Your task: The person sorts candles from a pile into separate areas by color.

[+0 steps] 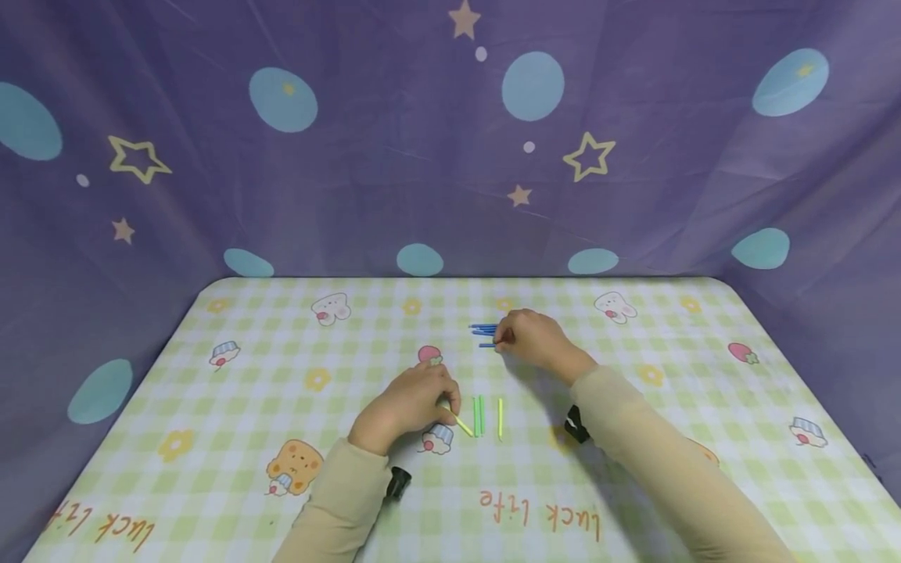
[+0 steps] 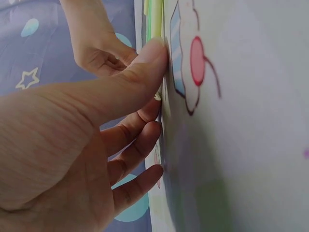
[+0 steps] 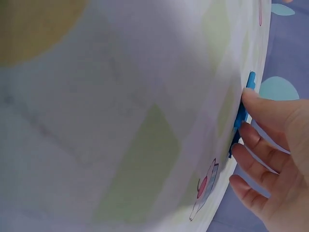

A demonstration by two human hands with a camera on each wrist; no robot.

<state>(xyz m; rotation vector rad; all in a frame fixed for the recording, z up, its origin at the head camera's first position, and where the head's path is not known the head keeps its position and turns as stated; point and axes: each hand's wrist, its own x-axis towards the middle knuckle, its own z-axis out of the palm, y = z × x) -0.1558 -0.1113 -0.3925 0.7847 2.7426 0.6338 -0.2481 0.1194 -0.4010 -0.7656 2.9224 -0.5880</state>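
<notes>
My left hand [image 1: 415, 400] pinches a thin yellow stick [image 1: 464, 426] between thumb and fingers, its free end slanting toward two green sticks [image 1: 482, 416] that lie side by side. Just right of these lies another yellow stick [image 1: 500, 418]. Farther back on the table, the thumb and fingers of my right hand [image 1: 538, 342] pinch the end of a blue stick [image 1: 486, 345]. Several more blue sticks [image 1: 482, 328] lie bunched just behind it, partly covered by the fingers. In the right wrist view, the thumb tip overlaps the blue sticks [image 3: 251, 79] close to the tabletop.
A green-and-white checked cloth [image 1: 246, 407] with printed cakes, bears and flowers covers the table. Behind the far edge hangs a purple curtain [image 1: 436, 172] with stars and blue ovals. Dark wrist devices [image 1: 398, 483] sit under both sleeves.
</notes>
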